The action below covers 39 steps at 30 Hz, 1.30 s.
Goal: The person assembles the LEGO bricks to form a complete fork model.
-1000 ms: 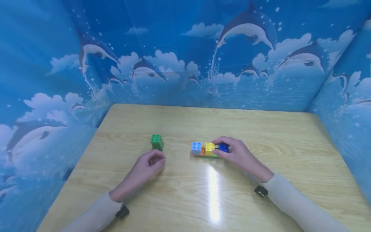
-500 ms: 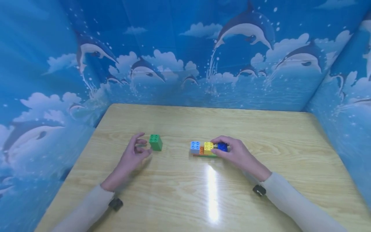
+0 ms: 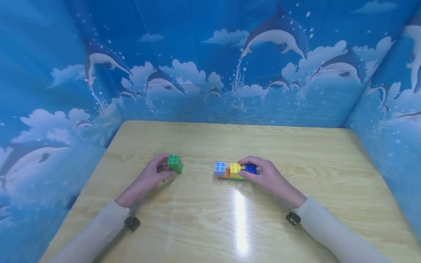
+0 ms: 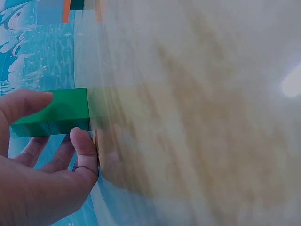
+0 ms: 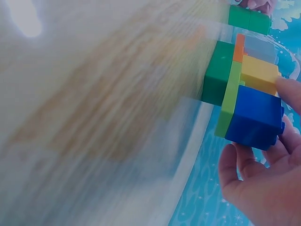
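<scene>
My left hand grips a stack of two green bricks standing on the table, thumb on the near side and fingers behind. In the left wrist view the thumb overlaps the green stack's face. Right of it, my right hand pinches the yellow brick of a low toy-brick assembly between thumb and forefinger. A light blue brick sits at its left end and a dark blue brick at its right, partly under the hand. Beneath them show an orange piece, a lime plate and a green base brick.
Both hands work over a wood-grain table with a bright light reflection near its front. A blue dolphin-print curtain stands along the back and sides. Each wrist wears a small black device.
My left hand has swung left, opened its fingers beside the green stack, then closed round it. The right hand stays on the yellow brick. The head view has shifted slightly.
</scene>
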Available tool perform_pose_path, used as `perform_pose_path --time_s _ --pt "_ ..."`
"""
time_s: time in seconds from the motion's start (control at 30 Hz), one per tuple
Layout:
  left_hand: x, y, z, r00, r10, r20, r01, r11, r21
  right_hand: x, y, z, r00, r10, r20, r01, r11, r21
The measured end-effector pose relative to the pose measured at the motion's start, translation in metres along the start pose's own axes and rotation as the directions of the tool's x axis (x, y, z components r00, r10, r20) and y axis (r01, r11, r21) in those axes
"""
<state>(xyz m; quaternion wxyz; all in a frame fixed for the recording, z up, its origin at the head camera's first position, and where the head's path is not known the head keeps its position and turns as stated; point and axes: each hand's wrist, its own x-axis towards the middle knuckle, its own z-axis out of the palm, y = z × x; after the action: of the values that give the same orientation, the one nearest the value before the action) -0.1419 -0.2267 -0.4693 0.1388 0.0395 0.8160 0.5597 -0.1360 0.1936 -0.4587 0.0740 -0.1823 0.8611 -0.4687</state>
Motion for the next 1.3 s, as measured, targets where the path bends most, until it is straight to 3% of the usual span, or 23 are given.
perform_pose_path --time_s 0.33,0.7,0.87,1.1,1.3 --pt "-0.001 0.003 0.001 1.0 0.007 -0.015 -0.006 0.998 0.065 0.003 -0.003 0.003 1.0 -0.015 0.011 0.015 1.0 -0.003" --pt "-0.004 0.005 0.013 0.995 0.099 -0.03 -0.095 0.99 0.102 0.004 -0.005 0.001 1.0 -0.012 0.011 0.012 1.0 -0.002" --pt "-0.008 0.01 0.025 0.994 0.112 -0.008 -0.11 0.986 0.122 0.003 -0.004 0.0 1.0 0.002 0.01 -0.002 1.0 -0.006" --pt "-0.013 0.015 0.046 0.989 0.119 0.084 -0.128 0.986 0.109 0.0 -0.003 -0.001 1.0 0.009 0.005 -0.009 1.0 -0.007" --pt "-0.02 0.022 0.068 0.991 0.106 0.08 -0.114 0.987 0.11 -0.001 -0.002 -0.001 1.0 0.013 0.006 -0.013 1.0 -0.007"
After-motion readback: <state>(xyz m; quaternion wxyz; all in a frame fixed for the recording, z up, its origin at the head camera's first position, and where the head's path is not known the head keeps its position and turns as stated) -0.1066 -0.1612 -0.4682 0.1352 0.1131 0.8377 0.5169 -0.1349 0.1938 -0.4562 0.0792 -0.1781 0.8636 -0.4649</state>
